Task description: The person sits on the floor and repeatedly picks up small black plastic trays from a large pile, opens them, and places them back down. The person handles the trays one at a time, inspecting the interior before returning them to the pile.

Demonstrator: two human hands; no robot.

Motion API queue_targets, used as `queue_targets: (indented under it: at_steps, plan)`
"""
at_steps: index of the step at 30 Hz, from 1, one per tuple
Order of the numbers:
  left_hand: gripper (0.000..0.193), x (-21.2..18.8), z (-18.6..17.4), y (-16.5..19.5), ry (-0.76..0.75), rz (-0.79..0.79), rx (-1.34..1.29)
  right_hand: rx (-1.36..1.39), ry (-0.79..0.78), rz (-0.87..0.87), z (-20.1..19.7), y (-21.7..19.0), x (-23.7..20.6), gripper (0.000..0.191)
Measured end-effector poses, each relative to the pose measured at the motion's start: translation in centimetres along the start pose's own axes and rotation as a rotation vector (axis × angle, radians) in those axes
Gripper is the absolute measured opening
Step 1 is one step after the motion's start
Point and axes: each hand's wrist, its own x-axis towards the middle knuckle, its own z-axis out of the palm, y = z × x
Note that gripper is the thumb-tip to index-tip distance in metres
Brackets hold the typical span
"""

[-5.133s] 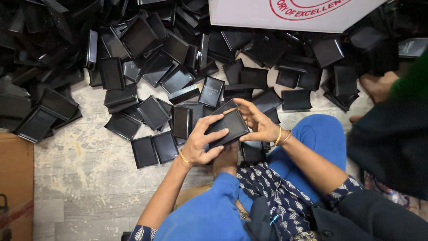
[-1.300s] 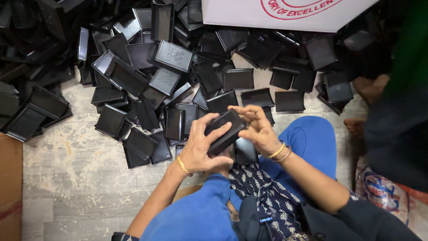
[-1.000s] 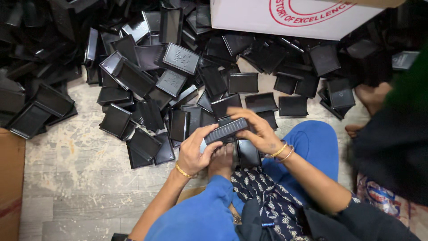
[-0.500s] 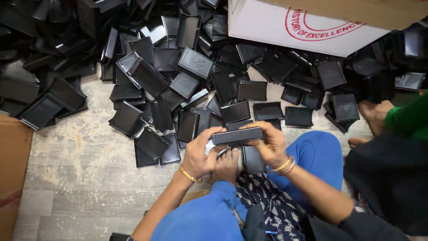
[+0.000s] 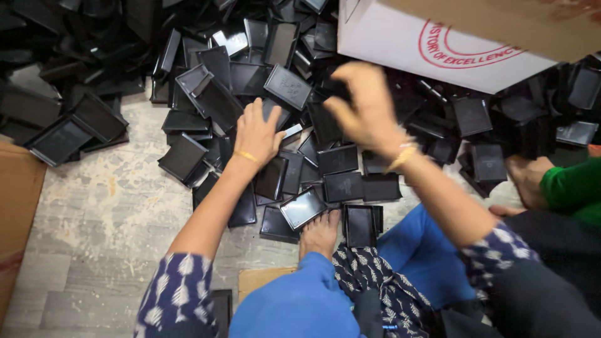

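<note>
Lying at far left, a brown cardboard sheet [image 5: 17, 213] on the grey stone floor [image 5: 94, 231]. Spread across the floor beyond it, a heap of shallow black rectangular plastic trays [image 5: 206, 94], some face up, some tipped on edge, overlapping loosely. Resting palm down on that heap near its middle, left hand [image 5: 255, 133], fingers spread wide and flat over a tray, a thin gold bangle at the wrist, nothing gripped. Just below, one glossy black tray [image 5: 303, 208] lying beside a bare foot [image 5: 320, 233]. Further right, right hand [image 5: 363, 105], blurred with motion, raised over the pile towards a white cardboard box with red print [image 5: 432, 47]; fingers appear loosely curled, but whether anything sits between them cannot be told. At far right, a green sleeve [image 5: 573, 188] belonging to another person.

Likely light, stiff and thin-walled, these trays, with smooth faces that could slide off one another. Best taken by pinching the two long rims between thumb and fingers, not by the slick flat base.
</note>
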Motion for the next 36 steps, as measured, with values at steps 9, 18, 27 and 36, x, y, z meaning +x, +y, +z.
queue_targets:
  at_steps: [9, 18, 27, 36]
  plan:
    - [0.058, -2.5, -1.5, -2.4, -0.026, -0.311, -0.297, -0.307, -0.657, 0.493, 8.1, 2.1, -4.6, 0.049]
    - [0.062, -5.1, -6.5, 3.8, 0.056, 0.012, -0.782, 0.582, -0.368, 0.464, 1.8, -3.9, -6.8, 0.096]
    - [0.069, -5.0, -6.5, 6.9, -0.061, 0.145, -0.793, 1.123, -0.207, 0.546, -0.4, -5.2, -8.3, 0.118]
    - [0.078, -4.7, -7.7, 8.3, 0.087, 0.199, -0.734, 1.351, 0.193, 0.784, 1.5, -4.4, -8.8, 0.079]
